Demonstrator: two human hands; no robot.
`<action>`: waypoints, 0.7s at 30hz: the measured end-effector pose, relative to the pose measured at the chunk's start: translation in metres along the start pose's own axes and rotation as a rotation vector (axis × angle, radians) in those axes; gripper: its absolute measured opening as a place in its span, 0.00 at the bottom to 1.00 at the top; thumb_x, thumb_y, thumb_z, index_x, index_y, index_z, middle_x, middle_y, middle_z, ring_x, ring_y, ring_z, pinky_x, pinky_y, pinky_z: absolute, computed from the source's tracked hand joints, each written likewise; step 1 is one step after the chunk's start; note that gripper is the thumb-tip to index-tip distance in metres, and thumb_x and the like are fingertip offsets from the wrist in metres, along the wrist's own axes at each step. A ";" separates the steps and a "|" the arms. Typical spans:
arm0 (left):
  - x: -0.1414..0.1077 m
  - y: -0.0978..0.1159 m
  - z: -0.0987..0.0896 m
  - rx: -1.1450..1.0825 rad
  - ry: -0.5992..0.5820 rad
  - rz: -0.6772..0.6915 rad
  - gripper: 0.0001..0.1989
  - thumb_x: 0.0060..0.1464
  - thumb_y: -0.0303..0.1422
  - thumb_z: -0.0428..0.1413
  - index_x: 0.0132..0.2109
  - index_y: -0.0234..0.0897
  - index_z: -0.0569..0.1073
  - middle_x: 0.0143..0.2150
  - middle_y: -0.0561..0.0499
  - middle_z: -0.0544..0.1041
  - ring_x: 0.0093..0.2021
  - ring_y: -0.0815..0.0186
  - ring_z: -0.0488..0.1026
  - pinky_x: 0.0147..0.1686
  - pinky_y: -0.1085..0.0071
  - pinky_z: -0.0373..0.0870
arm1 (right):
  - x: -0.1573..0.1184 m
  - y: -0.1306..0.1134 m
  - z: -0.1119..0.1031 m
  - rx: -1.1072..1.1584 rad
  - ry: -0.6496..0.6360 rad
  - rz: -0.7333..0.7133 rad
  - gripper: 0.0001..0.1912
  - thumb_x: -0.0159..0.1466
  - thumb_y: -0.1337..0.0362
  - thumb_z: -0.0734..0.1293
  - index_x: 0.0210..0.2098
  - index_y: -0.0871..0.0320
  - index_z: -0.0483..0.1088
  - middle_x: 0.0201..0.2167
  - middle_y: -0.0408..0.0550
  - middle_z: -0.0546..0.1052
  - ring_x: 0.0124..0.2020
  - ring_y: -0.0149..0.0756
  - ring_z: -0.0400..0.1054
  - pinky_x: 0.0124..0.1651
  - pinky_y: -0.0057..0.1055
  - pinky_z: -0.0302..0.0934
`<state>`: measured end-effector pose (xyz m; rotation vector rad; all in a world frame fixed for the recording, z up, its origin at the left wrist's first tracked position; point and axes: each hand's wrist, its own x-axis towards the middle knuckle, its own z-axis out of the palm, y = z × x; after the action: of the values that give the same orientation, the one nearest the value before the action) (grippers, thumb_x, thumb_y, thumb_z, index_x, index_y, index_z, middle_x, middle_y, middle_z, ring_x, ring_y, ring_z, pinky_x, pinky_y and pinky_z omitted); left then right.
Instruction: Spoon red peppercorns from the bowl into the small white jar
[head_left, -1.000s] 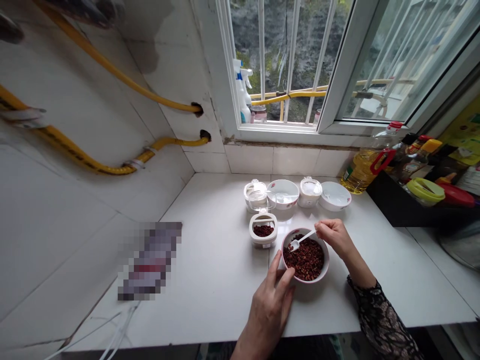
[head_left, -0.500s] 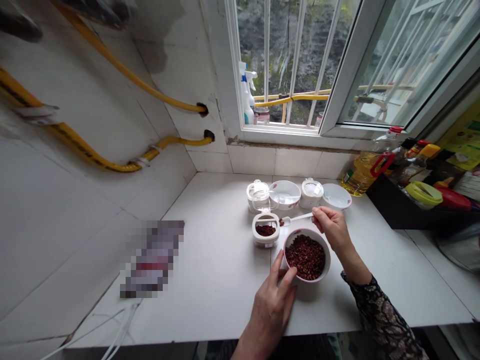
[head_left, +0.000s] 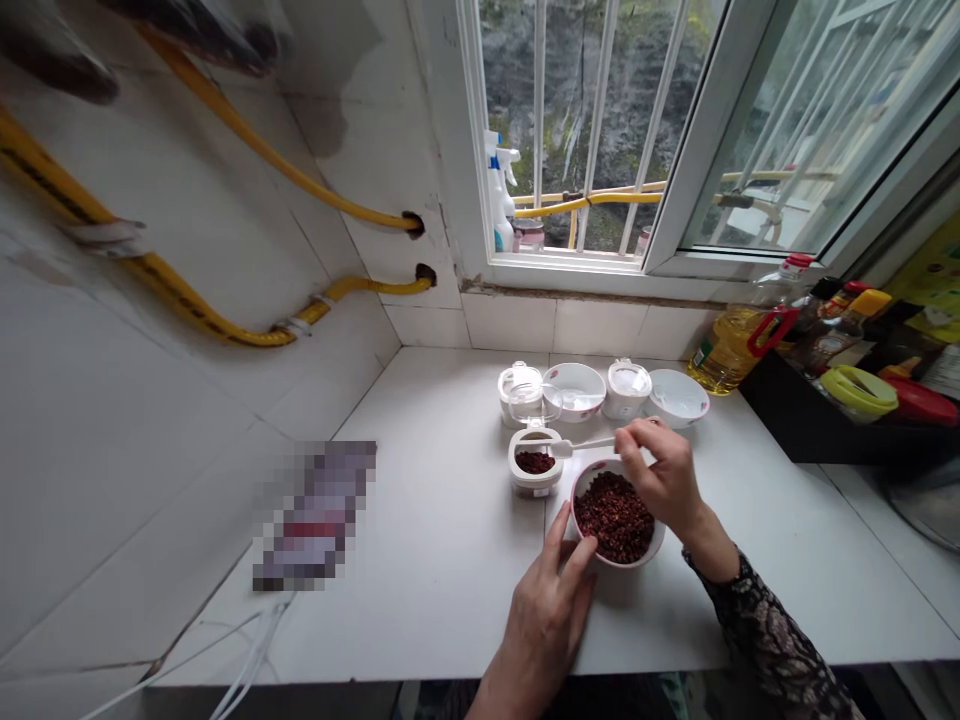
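My left hand (head_left: 551, 600) grips the near left side of a white bowl (head_left: 658, 542), thumb and fingers at its rim. Dark red dried peppercorns, by their look, (head_left: 619, 515) fill much of the bowl. Above its far right side, my right hand (head_left: 664, 475) is closed around the handle of a small white spoon (head_left: 589, 445). The spoon's head lies over the right edge of an open seasoning jar (head_left: 535, 488), turned so that no peppercorns show on it. Inside the jar is a layer of the same peppercorns (head_left: 535, 462); its clear lid stands flipped up behind.
Behind stand two lidded jars (head_left: 517, 388) (head_left: 628, 390) and two white bowls (head_left: 574, 390) (head_left: 677, 396). An oil bottle (head_left: 731, 345) and a black box of condiments (head_left: 787, 415) are at the right. A blurred dark object (head_left: 319, 520) and white cables (head_left: 251, 655) lie left.
My right hand has turned over and moved slightly left, tipping the spoon at the jar. The peppercorns seen at its tip no longer show there. My left hand stays on the bowl.
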<state>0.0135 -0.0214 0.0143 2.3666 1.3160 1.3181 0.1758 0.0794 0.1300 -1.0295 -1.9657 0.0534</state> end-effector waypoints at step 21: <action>-0.011 -0.004 0.010 -0.040 -0.007 -0.041 0.18 0.65 0.24 0.47 0.60 0.37 0.67 0.70 0.34 0.58 0.54 0.60 0.76 0.48 0.69 0.77 | -0.028 0.028 -0.007 0.238 -0.428 0.429 0.22 0.65 0.55 0.58 0.17 0.55 0.48 0.15 0.38 0.52 0.20 0.28 0.47 0.25 0.28 0.44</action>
<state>0.0159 -0.0244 -0.0002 2.3033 1.3171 1.3105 0.2060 0.0761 0.1039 -1.3398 -2.0048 0.7814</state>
